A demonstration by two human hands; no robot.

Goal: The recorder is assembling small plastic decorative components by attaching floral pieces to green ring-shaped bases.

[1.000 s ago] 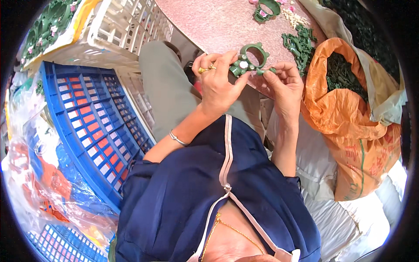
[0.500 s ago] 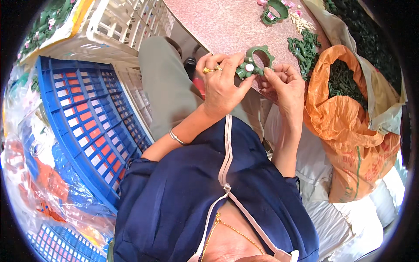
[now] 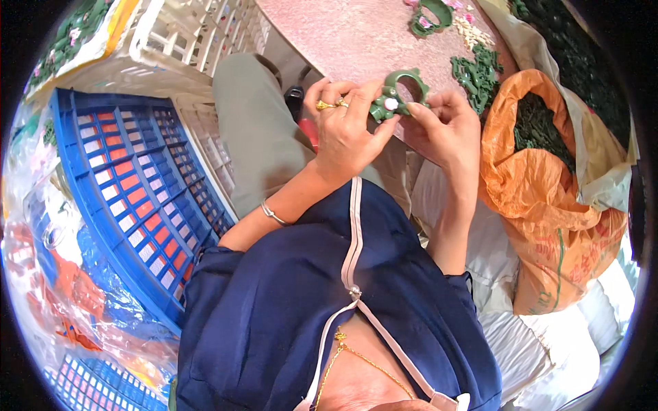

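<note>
A green plastic ring-shaped piece (image 3: 389,88) with leafy knobs is held up in front of me, over the near edge of the pink table. On its lower left side sits a small round white part (image 3: 391,104) with a hint of red. My left hand (image 3: 346,130) grips the piece's left end between thumb and fingers; gold-coloured rings are on its fingers. My right hand (image 3: 452,133) is closed at the ring's lower right, its thumb pressed against the green plastic. Whether its fingertips hold a second small part is hidden.
On the pink table (image 3: 343,34) lie another green ring (image 3: 439,15), a heap of green pieces (image 3: 475,79) and cream-coloured bits (image 3: 473,34). An orange woven sack (image 3: 541,226) with green pieces stands at right. Blue (image 3: 130,198) and white (image 3: 199,34) crates are at left.
My right hand has shifted slightly to the right, and its thumb has moved up along the ring. The green piece stays nearly in place in my left hand.
</note>
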